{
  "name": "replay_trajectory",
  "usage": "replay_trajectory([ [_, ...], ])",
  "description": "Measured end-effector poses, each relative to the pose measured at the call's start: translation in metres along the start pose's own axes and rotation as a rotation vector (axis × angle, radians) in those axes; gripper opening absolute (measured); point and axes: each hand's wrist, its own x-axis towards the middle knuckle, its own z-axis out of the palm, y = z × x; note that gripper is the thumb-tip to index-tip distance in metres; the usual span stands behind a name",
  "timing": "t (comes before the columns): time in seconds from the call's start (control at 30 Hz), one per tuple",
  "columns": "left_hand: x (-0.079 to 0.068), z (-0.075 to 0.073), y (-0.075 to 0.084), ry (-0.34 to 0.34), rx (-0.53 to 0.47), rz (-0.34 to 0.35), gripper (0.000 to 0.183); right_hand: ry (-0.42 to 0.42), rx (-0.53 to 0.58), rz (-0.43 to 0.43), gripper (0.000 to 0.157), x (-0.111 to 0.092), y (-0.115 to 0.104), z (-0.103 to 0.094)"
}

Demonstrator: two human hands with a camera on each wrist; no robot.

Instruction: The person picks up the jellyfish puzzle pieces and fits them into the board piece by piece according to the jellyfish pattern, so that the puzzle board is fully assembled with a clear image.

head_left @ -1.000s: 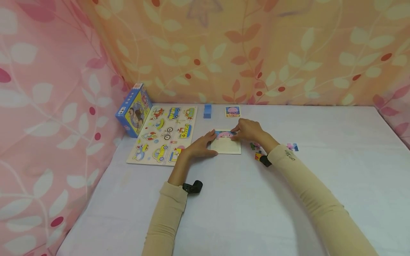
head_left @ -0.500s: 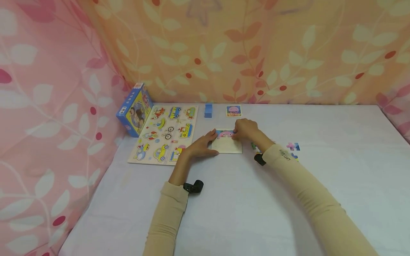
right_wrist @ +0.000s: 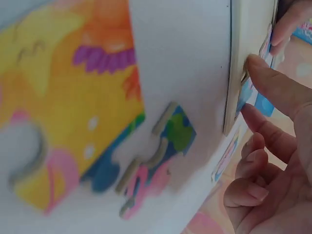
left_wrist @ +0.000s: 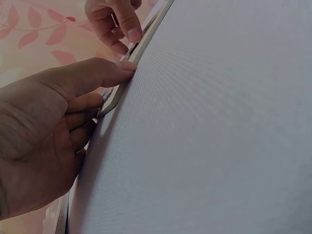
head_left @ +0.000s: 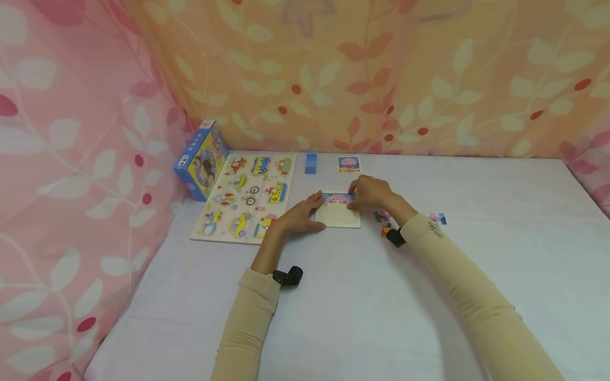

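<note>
A small pale puzzle tray (head_left: 336,217) lies on the white cloth, with pink-and-blue puzzle pieces (head_left: 335,199) along its far side. My left hand (head_left: 299,217) holds the tray's left end, thumb at the near edge and fingers at the far one. At the far right corner, my right hand (head_left: 374,192) pinches a blue-edged puzzle piece (right_wrist: 246,91) between thumb and index finger, against the tray; its other fingers are curled in the right wrist view. Most of that piece is hidden. In the left wrist view the tray appears only edge-on.
Loose pieces lie by the right wrist: a green-and-pink piece (right_wrist: 179,131), a yellow one (right_wrist: 63,92) and a pink-and-blue piece (head_left: 437,218). Behind the tray are a jellyfish picture card (head_left: 349,164) and a blue block (head_left: 311,163). A vehicle puzzle board (head_left: 229,211) and upright box (head_left: 202,164) stand left.
My right hand has turned slightly at the tray's far right corner, its wrist dipping left and then back right. The left hand keeps its place on the tray.
</note>
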Motion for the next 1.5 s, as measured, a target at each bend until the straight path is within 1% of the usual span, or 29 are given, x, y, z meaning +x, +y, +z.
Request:
replay_trajectory([
  [0.17,0.001,0.0,0.001,0.001,-0.011,0.003,0.081,-0.016,0.004,-0.003,0.042,0.002,0.0,-0.002],
  [0.4,0.001,-0.001,0.002,0.009,0.009,-0.006,0.08,0.0,-0.078,-0.057,0.04,0.003,-0.002,-0.008],
  [0.5,0.001,-0.001,0.002,0.008,0.008,-0.012,0.08,-0.011,-0.097,-0.062,0.04,0.003,-0.002,-0.008],
  [0.63,0.001,-0.001,0.003,0.01,0.006,-0.012,0.08,-0.015,-0.08,-0.052,0.041,0.003,0.001,-0.007],
  [0.73,0.001,-0.001,0.003,0.009,0.012,-0.007,0.081,0.012,-0.044,-0.042,0.043,0.004,0.004,-0.006],
  [0.87,0.0,-0.002,0.004,0.008,0.01,-0.01,0.081,0.035,0.001,-0.029,0.041,0.005,0.007,-0.004],
  [1.2,0.001,-0.003,0.004,0.013,-0.001,-0.005,0.081,-0.014,-0.011,-0.025,0.038,0.008,0.006,-0.006],
  [1.27,0.001,-0.003,0.004,0.017,-0.004,0.001,0.08,-0.027,0.028,-0.01,0.038,0.008,0.008,-0.005],
  [1.3,0.0,-0.003,0.004,0.018,-0.007,0.005,0.08,-0.037,0.069,0.003,0.038,0.008,0.01,-0.005],
  [1.4,0.0,-0.003,0.003,0.017,-0.011,0.004,0.08,-0.072,0.239,0.03,0.036,0.008,0.019,0.0],
  [1.5,0.0,-0.001,0.002,0.01,-0.018,0.002,0.08,-0.091,0.388,0.031,0.033,0.008,0.027,0.005],
])
